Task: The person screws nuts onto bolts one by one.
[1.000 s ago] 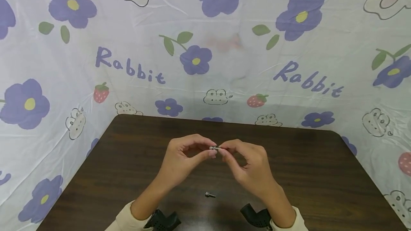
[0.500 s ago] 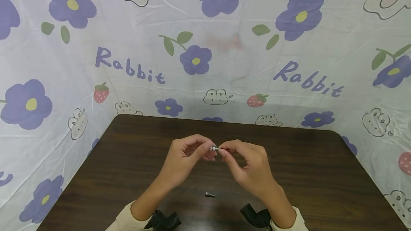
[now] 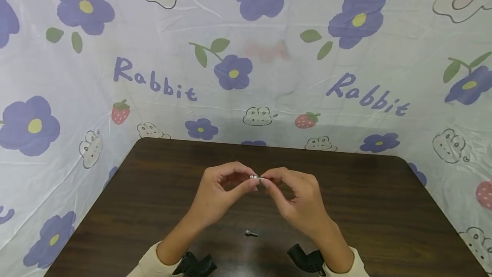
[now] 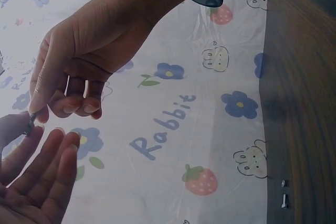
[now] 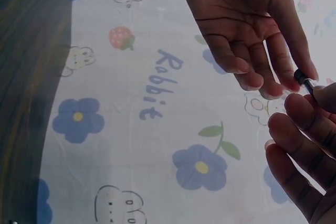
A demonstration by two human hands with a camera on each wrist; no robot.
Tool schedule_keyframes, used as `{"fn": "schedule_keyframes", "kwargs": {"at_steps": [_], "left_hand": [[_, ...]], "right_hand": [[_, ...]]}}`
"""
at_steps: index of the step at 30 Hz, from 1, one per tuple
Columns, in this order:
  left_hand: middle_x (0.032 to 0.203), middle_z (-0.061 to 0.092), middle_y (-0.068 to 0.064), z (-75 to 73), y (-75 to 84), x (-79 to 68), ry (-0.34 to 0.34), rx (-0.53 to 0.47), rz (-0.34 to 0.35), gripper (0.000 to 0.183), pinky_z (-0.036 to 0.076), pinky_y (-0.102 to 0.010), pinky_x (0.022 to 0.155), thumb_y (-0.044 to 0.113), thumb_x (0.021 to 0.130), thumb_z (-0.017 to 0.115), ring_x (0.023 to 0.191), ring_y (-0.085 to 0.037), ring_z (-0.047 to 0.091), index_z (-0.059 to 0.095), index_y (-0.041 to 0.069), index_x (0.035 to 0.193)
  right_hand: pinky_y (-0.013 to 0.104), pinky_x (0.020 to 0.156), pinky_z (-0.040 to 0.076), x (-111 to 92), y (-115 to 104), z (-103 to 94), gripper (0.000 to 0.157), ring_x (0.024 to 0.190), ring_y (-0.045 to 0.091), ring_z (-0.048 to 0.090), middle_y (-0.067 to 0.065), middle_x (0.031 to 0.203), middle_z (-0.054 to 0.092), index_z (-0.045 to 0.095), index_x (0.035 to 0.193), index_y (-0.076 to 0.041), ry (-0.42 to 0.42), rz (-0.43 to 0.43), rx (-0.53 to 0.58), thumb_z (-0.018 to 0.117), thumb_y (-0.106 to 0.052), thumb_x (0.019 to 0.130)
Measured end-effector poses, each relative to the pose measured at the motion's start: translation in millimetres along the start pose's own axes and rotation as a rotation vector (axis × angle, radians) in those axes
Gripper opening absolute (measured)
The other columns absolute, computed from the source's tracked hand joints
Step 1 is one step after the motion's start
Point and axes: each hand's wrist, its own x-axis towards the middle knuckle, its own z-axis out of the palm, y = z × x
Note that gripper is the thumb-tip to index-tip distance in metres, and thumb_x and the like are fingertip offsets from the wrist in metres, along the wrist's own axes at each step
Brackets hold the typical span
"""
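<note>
A small metal bolt (image 3: 254, 177) lies level between the two hands above the middle of the table. Thumb and index finger of the left hand (image 3: 215, 189) pinch its thick head end, while the right hand (image 3: 301, 195) pinches the tip of the thin shank. In the right wrist view the bolt (image 5: 304, 81) shows a dark head; fingers cover part of the shank. The left wrist view has the bolt (image 4: 31, 123) mostly hidden by fingertips. Another bolt (image 3: 251, 233) lies on the table nearer the person, with a thick end to the left.
The dark wooden table (image 3: 153, 183) has rounded far corners. A white cloth (image 3: 276, 84) printed with flowers and rabbits hangs behind it and at both sides. Black wrist-worn devices (image 3: 197, 264) sit below both hands.
The left thumb rolled up over the bolt's head half a second ago and is now back down below it. The right hand keeps its place, and the bolt on the table has not moved.
</note>
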Motion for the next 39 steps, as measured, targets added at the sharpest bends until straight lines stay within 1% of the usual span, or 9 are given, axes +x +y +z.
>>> {"fn": "schedule_keyframes", "kwargs": {"at_steps": [3, 7, 11, 16, 19, 23, 29, 34, 39], "left_hand": [[0.088, 0.072, -0.007, 0.5, -0.1, 0.1, -0.015, -0.018, -0.008, 0.005, 0.062, -0.037, 0.067, 0.005, 0.096, 0.070, 0.075, -0.021, 0.071, 0.074, 0.006, 0.096], [0.086, 0.073, -0.010, 0.0, 0.4, 1.3, -0.018, -0.019, -0.038, 0.019, 0.062, -0.038, 0.070, 0.014, 0.104, 0.059, 0.076, -0.022, 0.072, 0.074, 0.006, 0.094], [0.094, 0.074, -0.009, -1.4, 1.3, 1.6, -0.012, -0.023, -0.052, 0.017, 0.062, -0.038, 0.071, 0.022, 0.103, 0.064, 0.079, -0.022, 0.073, 0.072, 0.008, 0.107], [0.100, 0.074, -0.005, -1.5, 1.3, 1.1, -0.006, -0.001, 0.017, 0.026, 0.062, -0.040, 0.072, 0.010, 0.089, 0.079, 0.082, -0.021, 0.073, 0.072, 0.008, 0.115], [0.098, 0.074, -0.007, -0.7, 0.9, 0.5, -0.009, -0.025, 0.049, 0.022, 0.062, -0.042, 0.073, -0.001, 0.088, 0.077, 0.081, -0.022, 0.074, 0.074, 0.006, 0.109], [0.094, 0.073, -0.007, 0.0, 0.9, 0.3, -0.004, -0.041, 0.058, 0.017, 0.063, -0.040, 0.072, -0.004, 0.090, 0.074, 0.079, -0.022, 0.074, 0.074, 0.006, 0.104], [0.085, 0.072, -0.009, 0.4, 0.7, 0.1, 0.019, -0.042, 0.007, 0.008, 0.063, -0.040, 0.070, 0.002, 0.098, 0.067, 0.073, -0.025, 0.073, 0.074, 0.005, 0.095], [0.082, 0.073, -0.011, 0.0, -0.4, -1.4, 0.055, -0.017, -0.048, 0.026, 0.063, -0.039, 0.070, 0.010, 0.107, 0.053, 0.071, -0.024, 0.072, 0.074, 0.004, 0.092], [0.090, 0.073, -0.009, -0.9, 0.4, -1.0, 0.042, -0.006, -0.021, 0.013, 0.062, -0.037, 0.068, 0.007, 0.098, 0.068, 0.072, -0.021, 0.072, 0.072, 0.005, 0.110]], "right_hand": [[0.019, 0.055, 0.050, 0.1, 0.4, 0.5, 0.019, 0.061, 0.006, 0.062, -0.003, 0.071, 0.067, 0.070, 0.095, -0.007, -0.005, -0.008, 0.004, 0.063, -0.022, 0.103], [0.019, 0.054, 0.050, 0.4, 0.7, 0.7, 0.020, 0.061, 0.006, 0.062, -0.003, 0.071, 0.067, 0.069, 0.094, -0.006, -0.004, -0.011, -0.005, 0.062, -0.023, 0.103], [0.019, 0.054, 0.050, 0.3, 0.8, 0.7, 0.021, 0.060, 0.006, 0.062, -0.003, 0.070, 0.067, 0.069, 0.094, -0.006, 0.003, -0.006, -0.015, 0.062, -0.023, 0.104], [0.021, 0.054, 0.051, -0.5, 0.9, 0.9, 0.021, 0.060, 0.007, 0.062, -0.003, 0.070, 0.066, 0.069, 0.094, -0.006, 0.014, -0.004, -0.022, 0.062, -0.024, 0.103], [0.020, 0.054, 0.050, -0.8, 1.0, 1.4, 0.021, 0.060, 0.006, 0.062, -0.003, 0.070, 0.066, 0.069, 0.094, -0.006, 0.012, -0.007, -0.020, 0.062, -0.024, 0.103], [0.019, 0.055, 0.050, -0.9, 1.1, 2.2, 0.020, 0.061, 0.006, 0.062, -0.004, 0.070, 0.066, 0.069, 0.095, -0.007, 0.003, -0.011, -0.009, 0.062, -0.023, 0.104], [0.018, 0.055, 0.050, -1.1, 0.7, 3.2, 0.018, 0.060, 0.006, 0.062, -0.003, 0.071, 0.067, 0.069, 0.095, -0.006, -0.001, -0.023, -0.001, 0.063, -0.022, 0.103], [0.020, 0.055, 0.051, -1.2, -0.1, 3.0, 0.019, 0.060, 0.006, 0.062, -0.003, 0.070, 0.067, 0.069, 0.094, -0.006, 0.010, -0.022, -0.004, 0.063, -0.022, 0.103], [0.020, 0.054, 0.050, -0.9, -0.1, 1.6, 0.020, 0.060, 0.007, 0.062, -0.003, 0.069, 0.066, 0.069, 0.094, -0.006, 0.022, -0.020, -0.020, 0.063, -0.023, 0.103]]}}
